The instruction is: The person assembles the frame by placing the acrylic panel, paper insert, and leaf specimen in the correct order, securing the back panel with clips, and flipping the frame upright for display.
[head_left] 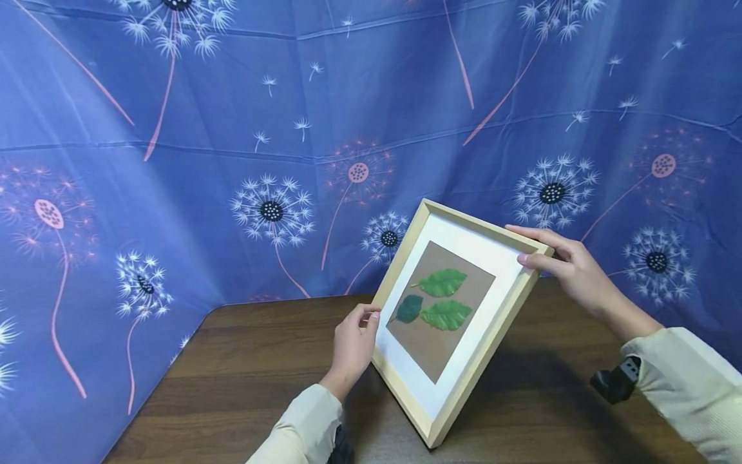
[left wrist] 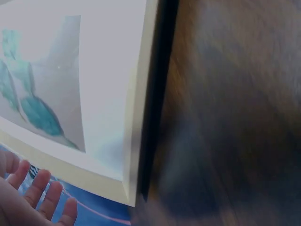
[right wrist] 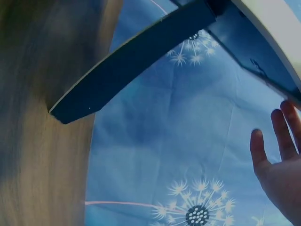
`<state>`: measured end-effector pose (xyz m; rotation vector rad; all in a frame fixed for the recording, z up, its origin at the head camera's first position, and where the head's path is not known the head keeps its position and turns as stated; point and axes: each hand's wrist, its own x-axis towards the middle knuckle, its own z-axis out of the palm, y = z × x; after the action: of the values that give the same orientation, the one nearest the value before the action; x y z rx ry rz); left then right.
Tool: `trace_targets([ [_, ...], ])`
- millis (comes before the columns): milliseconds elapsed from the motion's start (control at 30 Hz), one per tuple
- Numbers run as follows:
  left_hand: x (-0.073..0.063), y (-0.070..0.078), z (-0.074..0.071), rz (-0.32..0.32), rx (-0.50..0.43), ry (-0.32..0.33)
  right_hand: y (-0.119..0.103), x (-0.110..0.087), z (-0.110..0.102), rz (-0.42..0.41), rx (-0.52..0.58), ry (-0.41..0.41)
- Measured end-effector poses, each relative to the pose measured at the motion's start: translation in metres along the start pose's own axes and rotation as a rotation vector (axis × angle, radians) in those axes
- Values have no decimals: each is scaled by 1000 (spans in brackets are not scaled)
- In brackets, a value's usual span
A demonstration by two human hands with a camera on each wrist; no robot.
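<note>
A pale wooden picture frame [head_left: 490, 341] stands tilted above the table, one lower corner down by the tabletop. Behind its glazing, a white mat surrounds a brown panel with green leaves [head_left: 443, 283]. My left hand [head_left: 355, 341] pinches the frame's left side, thumb in front; the left wrist view shows its fingers [left wrist: 43, 176] at the pale rim. At the upper right corner my right hand [head_left: 570, 267] grips the frame, thumb on the front and fingers over the top edge. A dark stand leg [right wrist: 134, 61] juts from the back in the right wrist view.
Under the frame lies a dark brown wooden table [head_left: 255, 367]. A blue cloth with dandelion prints [head_left: 348, 96] hangs behind it and along the left side. A dark device [head_left: 617, 381] sits at my right wrist by the pale sleeve.
</note>
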<state>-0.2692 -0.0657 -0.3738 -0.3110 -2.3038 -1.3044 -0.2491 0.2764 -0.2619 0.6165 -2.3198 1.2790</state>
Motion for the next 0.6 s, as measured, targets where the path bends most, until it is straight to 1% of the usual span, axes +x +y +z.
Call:
trace_targets([
  [100, 5, -7, 0, -35, 21, 25, 3, 4, -6, 40, 12, -53],
  [167, 7, -12, 0, -43, 39, 39, 3, 7, -8, 68, 17, -83],
  [267, 11, -18, 1, -63, 84, 34, 2, 10, -10, 104, 56, -105],
  [367, 14, -22, 3, -83, 133, 16, 1, 10, -11, 109, 90, -129],
  [500, 17, -24, 5, -113, 169, 3, 1, 10, -14, 103, 65, -151],
  [600, 19, -25, 6, -114, 175, 5, -1, 9, -15, 114, 22, -133],
])
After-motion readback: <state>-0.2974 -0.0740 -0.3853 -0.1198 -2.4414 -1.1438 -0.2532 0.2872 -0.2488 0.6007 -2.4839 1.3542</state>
